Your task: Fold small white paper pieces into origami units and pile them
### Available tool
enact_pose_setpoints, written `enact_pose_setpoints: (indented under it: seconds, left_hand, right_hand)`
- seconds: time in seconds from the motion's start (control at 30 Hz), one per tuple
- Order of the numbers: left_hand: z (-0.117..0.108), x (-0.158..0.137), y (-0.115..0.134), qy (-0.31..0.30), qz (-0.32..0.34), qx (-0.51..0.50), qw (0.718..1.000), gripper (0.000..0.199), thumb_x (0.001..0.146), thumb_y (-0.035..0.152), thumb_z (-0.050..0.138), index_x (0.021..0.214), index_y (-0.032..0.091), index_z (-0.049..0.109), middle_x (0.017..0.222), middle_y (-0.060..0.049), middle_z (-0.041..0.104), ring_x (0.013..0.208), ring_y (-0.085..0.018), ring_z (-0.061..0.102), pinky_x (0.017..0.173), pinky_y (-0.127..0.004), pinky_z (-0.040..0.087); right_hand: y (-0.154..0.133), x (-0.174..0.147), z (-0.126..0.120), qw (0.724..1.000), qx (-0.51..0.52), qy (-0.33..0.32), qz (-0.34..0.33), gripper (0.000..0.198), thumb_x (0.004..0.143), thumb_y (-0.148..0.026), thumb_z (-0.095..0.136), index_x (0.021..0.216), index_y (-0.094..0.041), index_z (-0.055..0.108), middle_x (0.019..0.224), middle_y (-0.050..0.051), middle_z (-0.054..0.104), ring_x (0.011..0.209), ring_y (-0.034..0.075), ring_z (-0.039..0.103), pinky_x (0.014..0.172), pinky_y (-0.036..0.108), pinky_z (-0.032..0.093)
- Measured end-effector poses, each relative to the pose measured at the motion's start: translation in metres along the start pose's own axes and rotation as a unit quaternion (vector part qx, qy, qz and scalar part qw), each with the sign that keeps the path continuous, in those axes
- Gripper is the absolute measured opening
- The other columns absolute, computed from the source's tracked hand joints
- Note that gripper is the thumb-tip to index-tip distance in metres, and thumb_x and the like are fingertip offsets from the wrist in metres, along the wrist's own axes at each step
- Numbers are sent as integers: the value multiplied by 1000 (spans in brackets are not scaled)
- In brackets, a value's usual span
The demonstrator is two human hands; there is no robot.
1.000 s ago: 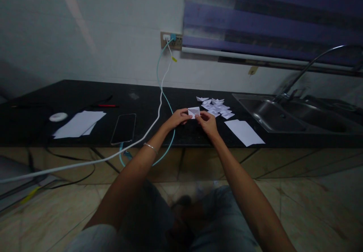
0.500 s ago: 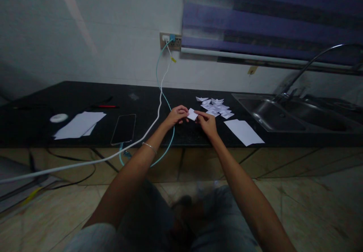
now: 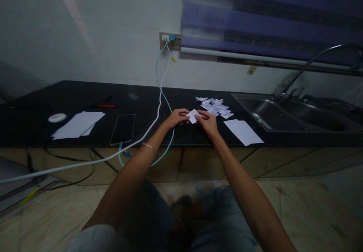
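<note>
White folded paper (image 3: 193,116), diamond-shaped, is pinched between the left hand (image 3: 176,118) and right hand (image 3: 208,123) over the black counter (image 3: 144,106). I note paper boats (image 3: 214,108) clustered just beyond the right hand, flat paper (image 3: 244,132) near right, phone (image 3: 123,129) left.

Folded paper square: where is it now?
In the head view's centre, the paper square is held between the left hand and right hand, left of the paper boats.
</note>
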State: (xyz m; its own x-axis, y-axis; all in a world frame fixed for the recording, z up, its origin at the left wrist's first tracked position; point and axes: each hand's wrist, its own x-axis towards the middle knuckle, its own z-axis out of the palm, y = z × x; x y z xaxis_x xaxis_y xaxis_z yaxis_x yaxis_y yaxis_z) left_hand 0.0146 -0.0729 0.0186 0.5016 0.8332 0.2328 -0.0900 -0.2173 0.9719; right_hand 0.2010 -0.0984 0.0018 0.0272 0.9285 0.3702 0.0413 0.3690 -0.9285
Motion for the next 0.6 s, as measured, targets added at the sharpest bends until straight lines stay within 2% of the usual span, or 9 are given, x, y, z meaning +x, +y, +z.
enact_pose_setpoints:
  seconds: [0.23,0.4,0.5,0.6]
  left_hand:
    - [0,-2,6,34,25,47,998,40,69,33,72,100,7,68,66,-5,67,53,-10,58,43,-17,33]
    - [0,-2,6,33,4,13,999,40,72,34,70,101,7,68,60,-5,66,44,-7,52,41,-17,31]
    - [-1,-2,7,26,2,1,1000,35,72,33,70,94,6,69,61,-6,67,44,-7,52,41,-17,31]
    - [-1,-2,7,21,2,-2,1000,36,72,33,70,96,6,69,63,-7,68,45,-7,52,41,-17,31]
  right_hand:
    - [-3,0,0,998,42,3,47,41,63,-43,75,94,-15,71,86,7,72,73,20,67,67,33,55]
    - [-4,0,0,993,89,23,67,40,61,-39,79,93,-15,72,91,7,72,76,21,67,70,36,56]
    - [-3,1,-1,993,92,23,66,44,61,-40,79,96,-15,72,94,8,72,79,21,67,72,36,56]
    - [-2,1,-1,994,87,19,62,47,62,-43,77,99,-16,71,96,8,72,83,22,67,75,37,56]
